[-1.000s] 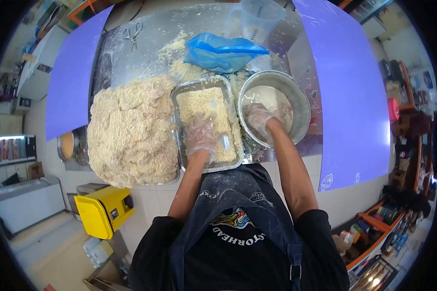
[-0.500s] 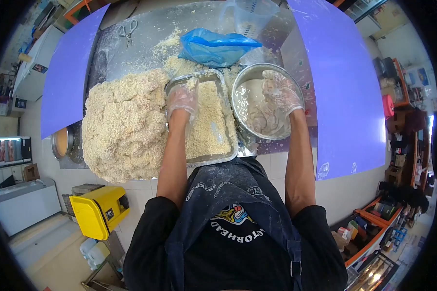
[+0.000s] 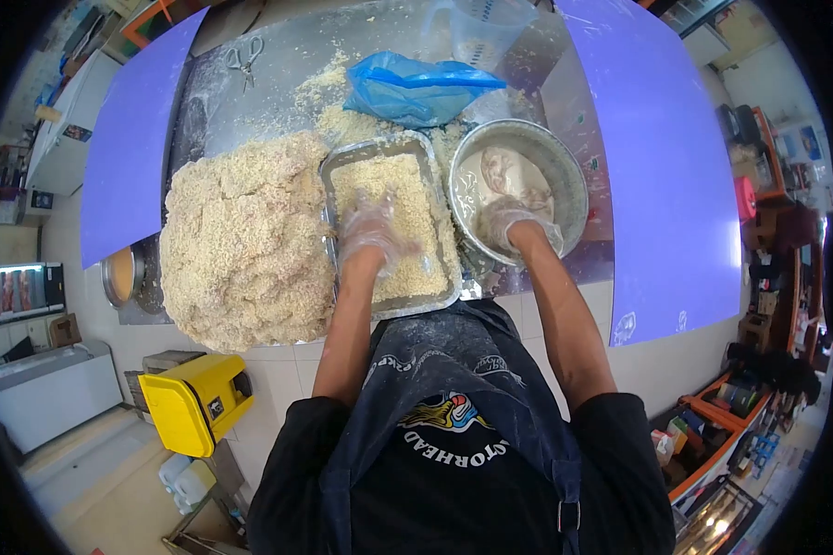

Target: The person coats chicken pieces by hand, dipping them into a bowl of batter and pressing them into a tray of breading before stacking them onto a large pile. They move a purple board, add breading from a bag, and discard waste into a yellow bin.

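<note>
My left hand (image 3: 372, 235), in a clear plastic glove, reaches into a metal tray (image 3: 446, 294) of pale crumbs (image 3: 407, 190). Its fingers are spread, palm down over the crumb layer. To the right, my gloved right hand (image 3: 520, 227) dips into the near side of a round metal bowl (image 3: 572, 180) holding a milky batter (image 3: 470, 190). Pieces of raw meat (image 3: 496, 170) lie in the batter, some right at this hand; its fingertips are hidden in the liquid. A large heap of crumb-coated pieces (image 3: 245, 240) rises close beside the tray's left edge.
Behind the tray sits a crumpled blue plastic bag (image 3: 416, 88). A clear measuring jug (image 3: 491, 28) and scissors (image 3: 245, 63) stand farther back on the metal table (image 3: 287, 51). Purple panels (image 3: 662, 176) flank both sides. A yellow bin (image 3: 194, 402) is on the floor at left.
My left hand has moved from the tray's far left corner toward its middle, fingers now spread. The right hand has shifted from the bowl's right side to its near side.
</note>
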### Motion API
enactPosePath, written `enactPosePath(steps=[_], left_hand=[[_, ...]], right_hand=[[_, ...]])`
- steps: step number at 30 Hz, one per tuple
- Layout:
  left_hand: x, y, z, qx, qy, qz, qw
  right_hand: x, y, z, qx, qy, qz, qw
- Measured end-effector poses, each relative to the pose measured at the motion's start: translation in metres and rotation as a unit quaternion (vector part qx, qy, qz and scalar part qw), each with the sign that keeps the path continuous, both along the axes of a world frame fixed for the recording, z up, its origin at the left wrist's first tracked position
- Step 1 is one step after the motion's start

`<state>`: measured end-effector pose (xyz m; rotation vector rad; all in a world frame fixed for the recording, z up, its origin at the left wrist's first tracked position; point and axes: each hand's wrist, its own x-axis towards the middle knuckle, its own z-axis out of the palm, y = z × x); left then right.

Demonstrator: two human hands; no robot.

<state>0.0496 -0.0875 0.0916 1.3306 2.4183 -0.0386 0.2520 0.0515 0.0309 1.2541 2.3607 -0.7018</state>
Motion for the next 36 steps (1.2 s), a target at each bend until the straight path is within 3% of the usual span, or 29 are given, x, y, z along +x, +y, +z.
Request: enactPosePath(steps=[3,5,9,11,14,16,18,20,23,25,27,28,30,32,33,34,36], left_hand=[[0.003,0.001,-0.025,-0.003,-0.035,-0.035,0.999],[-0.009,-0.007,-0.056,0.076,-0.077,-0.015,0.994],[-0.029,-0.011,-0.108,0.040,-0.176,0.056,0.982],[-0.026,-0.022,-0.088,0.126,-0.239,0.113,0.956],[-0.025,-0.021,-0.053,0.114,-0.123,-0.001,0.986],[-0.011,-0.024,-0.030,0.139,-0.005,-0.027,0.990],[0.001,-0.021,-0.017,0.072,0.021,-0.058,0.996],[0.005,-0.013,-0.012,-0.081,-0.043,-0.097,0.991],[0.000,-0.013,-0.026,-0.057,-0.155,-0.019,0.986],[-0.016,-0.015,-0.083,-0.067,-0.167,-0.059,0.982],[-0.020,-0.011,-0.085,-0.047,-0.150,-0.072,0.985],[-0.015,-0.013,-0.058,-0.029,-0.128,-0.063,0.989],[-0.009,-0.009,-0.029,0.009,-0.063,-0.045,0.997],[-0.010,-0.001,-0.026,0.029,-0.016,-0.033,0.999],[-0.011,0.002,-0.026,0.033,-0.012,-0.028,0.999],[-0.016,0.008,-0.030,0.027,-0.043,-0.023,0.998],[-0.028,0.019,-0.048,0.032,-0.084,-0.017,0.996]], right_hand=[[-0.006,0.025,-0.006,-0.069,-0.028,-0.030,0.997],[0.001,0.029,0.010,-0.012,0.066,-0.051,0.996],[0.014,0.040,0.036,0.035,0.124,-0.169,0.977],[0.018,0.044,0.064,0.033,0.102,-0.172,0.979],[0.006,0.027,0.099,0.120,-0.046,-0.139,0.982],[-0.001,0.033,0.084,0.086,-0.054,-0.112,0.989],[-0.003,0.030,0.036,0.108,-0.047,-0.036,0.992],[-0.001,0.020,-0.037,0.188,-0.022,0.084,0.978],[-0.012,0.023,-0.026,0.100,-0.039,0.068,0.992],[0.013,0.022,-0.041,0.096,0.106,-0.004,0.990],[0.024,0.029,-0.038,0.040,0.178,-0.071,0.981],[0.025,0.032,-0.028,-0.018,0.177,-0.102,0.979],[0.032,0.050,-0.037,-0.030,0.178,-0.071,0.981],[0.053,0.077,-0.093,0.058,0.180,0.044,0.981],[0.042,0.051,-0.029,-0.058,0.236,-0.099,0.965],[0.026,0.020,0.046,-0.148,0.298,-0.251,0.909],[0.008,0.007,0.094,-0.107,0.280,-0.265,0.916]])
